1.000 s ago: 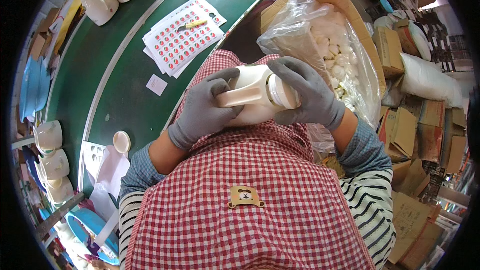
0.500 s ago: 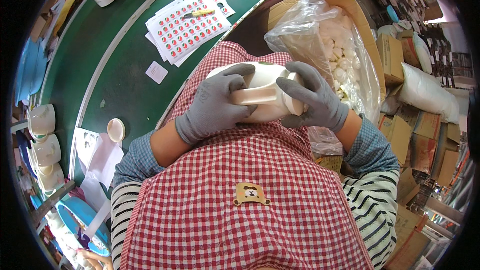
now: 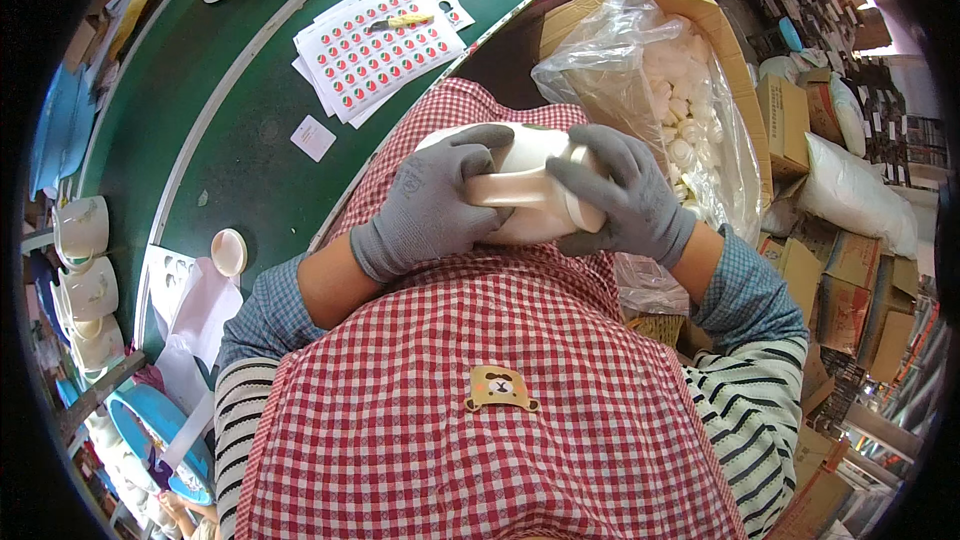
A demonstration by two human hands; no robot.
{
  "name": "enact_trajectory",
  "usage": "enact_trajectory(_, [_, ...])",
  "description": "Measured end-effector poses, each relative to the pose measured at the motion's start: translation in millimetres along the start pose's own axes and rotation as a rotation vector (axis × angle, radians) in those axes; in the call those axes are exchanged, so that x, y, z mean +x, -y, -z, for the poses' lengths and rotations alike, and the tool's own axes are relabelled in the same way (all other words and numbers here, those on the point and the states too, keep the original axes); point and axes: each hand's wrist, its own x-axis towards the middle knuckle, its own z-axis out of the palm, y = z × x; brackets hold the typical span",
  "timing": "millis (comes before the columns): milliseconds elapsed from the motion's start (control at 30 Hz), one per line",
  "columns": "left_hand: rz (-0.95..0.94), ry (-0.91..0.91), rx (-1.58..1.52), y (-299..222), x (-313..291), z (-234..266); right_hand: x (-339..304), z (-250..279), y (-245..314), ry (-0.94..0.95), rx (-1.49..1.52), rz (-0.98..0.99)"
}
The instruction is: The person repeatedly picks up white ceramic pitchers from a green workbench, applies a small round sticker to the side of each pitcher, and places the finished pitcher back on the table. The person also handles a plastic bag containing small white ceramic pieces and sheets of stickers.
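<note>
A white jug (image 3: 527,155) with a handle (image 3: 505,190) lies on its side over my lap, held in both gloved hands. My left hand (image 3: 435,195) is closed round the jug near the handle. My right hand (image 3: 630,190) is wrapped round the round cream lid (image 3: 582,205) at the jug's right end, with the fingers over its edge. The gloves are grey. My fingers hide parts of the jug and the lid, and a dark green patch shows on the jug's far side.
Left and ahead runs a green conveyor belt (image 3: 250,155) with sticker sheets (image 3: 375,55), a yellow cutter (image 3: 402,22), a small card (image 3: 313,139) and a round lid (image 3: 229,252). More white jugs (image 3: 88,290) stand at left. An open carton (image 3: 735,35) of white parts sits right. Another person's hand (image 3: 180,515) shows lower left.
My right hand has shifted slightly on the lid, its fingers reaching a little further left over the edge. The left hand keeps its hold. The view has moved slightly.
</note>
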Motion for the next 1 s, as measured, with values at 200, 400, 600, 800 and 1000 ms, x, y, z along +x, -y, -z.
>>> enact_trajectory(200, [-0.016, -0.039, 0.018, -0.2, -0.1, -7.2, 1.5, 10.9, 19.2, 0.070, 0.060, -0.318])
enact_trajectory(400, [-0.021, -0.007, 0.001, -2.4, 0.7, -6.9, 13.6, 38.6, 19.9, 0.371, 0.141, -0.738])
enact_trajectory(600, [0.030, -0.003, -0.023, -1.4, 0.1, -5.3, 7.5, 38.4, 13.5, 0.083, -0.081, -0.293])
enact_trajectory(800, [0.009, -0.016, -0.038, -5.9, 1.1, -11.1, 6.9, 36.9, 12.2, 0.150, -0.057, -0.429])
enact_trajectory(1000, [0.028, 0.061, 0.012, -7.6, 2.9, -14.0, -22.9, 5.3, 13.4, 0.029, 0.076, -0.511])
